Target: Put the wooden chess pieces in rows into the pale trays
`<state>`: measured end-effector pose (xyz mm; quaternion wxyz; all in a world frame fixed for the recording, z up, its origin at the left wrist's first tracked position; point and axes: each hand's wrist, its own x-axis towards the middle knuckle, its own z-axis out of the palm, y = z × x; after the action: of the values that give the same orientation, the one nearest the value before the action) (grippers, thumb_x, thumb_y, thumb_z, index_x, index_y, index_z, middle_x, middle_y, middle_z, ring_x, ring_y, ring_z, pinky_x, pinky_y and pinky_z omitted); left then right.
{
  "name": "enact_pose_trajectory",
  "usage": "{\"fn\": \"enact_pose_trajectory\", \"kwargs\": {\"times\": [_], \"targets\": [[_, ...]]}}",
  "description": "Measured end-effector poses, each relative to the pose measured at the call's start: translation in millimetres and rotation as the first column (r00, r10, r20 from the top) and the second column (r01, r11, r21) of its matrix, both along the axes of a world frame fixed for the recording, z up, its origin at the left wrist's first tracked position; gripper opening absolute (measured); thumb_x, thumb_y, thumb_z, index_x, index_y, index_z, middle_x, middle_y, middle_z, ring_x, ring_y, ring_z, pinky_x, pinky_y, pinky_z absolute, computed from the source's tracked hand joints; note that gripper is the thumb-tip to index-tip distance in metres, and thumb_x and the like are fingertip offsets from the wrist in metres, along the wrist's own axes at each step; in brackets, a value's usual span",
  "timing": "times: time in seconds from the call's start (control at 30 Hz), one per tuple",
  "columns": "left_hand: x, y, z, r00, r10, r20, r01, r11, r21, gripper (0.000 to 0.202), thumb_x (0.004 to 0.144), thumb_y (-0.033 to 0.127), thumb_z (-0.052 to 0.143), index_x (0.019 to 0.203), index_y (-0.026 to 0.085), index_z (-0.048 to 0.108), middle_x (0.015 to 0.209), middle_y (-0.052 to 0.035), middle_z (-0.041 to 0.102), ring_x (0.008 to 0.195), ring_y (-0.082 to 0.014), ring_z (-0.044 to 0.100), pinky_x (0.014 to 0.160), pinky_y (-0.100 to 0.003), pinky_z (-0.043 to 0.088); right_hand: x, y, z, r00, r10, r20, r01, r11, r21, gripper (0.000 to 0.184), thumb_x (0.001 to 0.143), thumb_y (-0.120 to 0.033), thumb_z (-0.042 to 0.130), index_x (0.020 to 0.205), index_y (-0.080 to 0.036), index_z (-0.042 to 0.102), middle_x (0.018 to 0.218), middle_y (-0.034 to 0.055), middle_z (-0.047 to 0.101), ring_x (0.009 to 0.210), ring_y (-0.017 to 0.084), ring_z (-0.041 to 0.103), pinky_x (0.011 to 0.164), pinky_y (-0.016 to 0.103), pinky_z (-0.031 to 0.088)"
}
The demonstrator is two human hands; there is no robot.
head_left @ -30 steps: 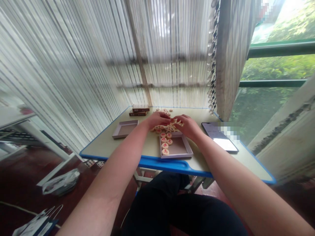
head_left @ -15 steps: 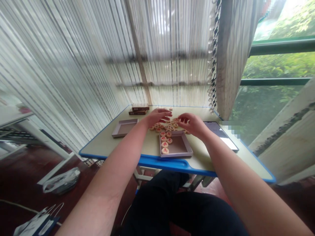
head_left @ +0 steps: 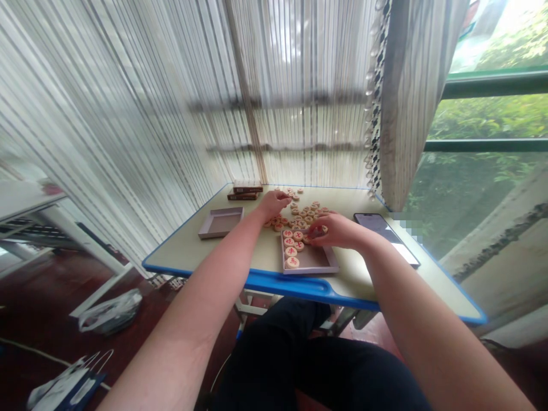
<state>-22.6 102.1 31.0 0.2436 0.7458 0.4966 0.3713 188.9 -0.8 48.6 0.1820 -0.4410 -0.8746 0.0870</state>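
Looks down on a small desk (head_left: pixel 205 251): smooth cream top, raised blue plastic rim, rounded corners. Shows two bare forearms reaching in across the near edge.

Left hand (head_left: pixel 276 202): over the far left edge of a loose scatter of discs (head_left: pixel 306 214), fingers curled in and close together. Holding a disc or not: cannot tell.

Right hand (head_left: pixel 338 231): at the far end of a shallow tray (head_left: pixel 314 264), fingertips bunched together and lowered among the discs there. Clamped on one or merely touching: cannot tell.

Discs: small, round, flat, pale wood, red characters on the top faces. Most lying loose mid-desk, just beyond the tray. A few packed in two short rows along the tray's left wall, touching one another.

Tray: grey card, squarish, low straight walls, just inside the near rim. Right half of its floor bare.

Second tray (head_left: pixel 220 222): same grey card, left of the left forearm, well apart from the discs.

Two flat dark boxes (head_left: pixel 245 191): stacked at the far left corner.

Phone (head_left: pixel 387 231): glossy black slab, near the right hand, light glaring off its near end.

Open desktop: between the two trays, along the near left rim, and at the near right corner.

Ribbed white curtain (head_left: pixel 171 114) hanging close behind the far edge.
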Motion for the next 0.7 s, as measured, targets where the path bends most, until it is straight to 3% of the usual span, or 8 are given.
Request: {"fn": "enact_pose_trajectory", "kwargs": {"times": [0.27, 0.53, 0.7], "targets": [[1, -3, 3.1, 0.999, 0.017, -0.047, -0.017, 1.000, 0.004, 0.032, 0.076, 0.041, 0.057, 0.090, 0.014, 0.070, 0.073, -0.0039, 0.066, 0.065, -0.0117, 0.055, 0.060, -0.024, 0.045, -2, 2, -5.2, 1.000, 0.007, 0.022, -0.008, 1.000, 0.018, 0.015, 0.064, -0.025, 0.069, 0.078, -0.025, 0.072, 0.074, 0.0019, 0.068, 0.077, 0.020, 0.060, 0.078, 0.033, 0.045], [2, -3, 0.2, 0.998, -0.003, -0.064, 0.003, 1.000, 0.003, 0.034, 0.077, 0.041, 0.057, 0.091, 0.013, 0.070, 0.073, -0.0036, 0.065, 0.061, -0.0105, 0.053, 0.058, -0.024, 0.045, -4, 2, -3.6, 0.999, 0.022, 0.044, -0.022, 1.000, 0.014, 0.013, 0.067, -0.031, 0.068, 0.077, -0.026, 0.073, 0.073, 0.0027, 0.067, 0.080, 0.021, 0.059, 0.081, 0.035, 0.044], [1, 0, -1.3, 0.998, -0.017, -0.062, 0.017, 1.000, -0.005, 0.034, 0.076, 0.041, 0.057, 0.091, 0.013, 0.070, 0.072, -0.0032, 0.065, 0.058, -0.0097, 0.052, 0.056, -0.023, 0.043, -12, 2, -4.3, 0.996, 0.000, -0.091, 0.012, 0.992, 0.129, 0.019, 0.072, -0.033, 0.067, 0.087, -0.023, 0.072, 0.088, 0.0056, 0.065, 0.085, 0.021, 0.057, 0.079, 0.032, 0.044]]}}
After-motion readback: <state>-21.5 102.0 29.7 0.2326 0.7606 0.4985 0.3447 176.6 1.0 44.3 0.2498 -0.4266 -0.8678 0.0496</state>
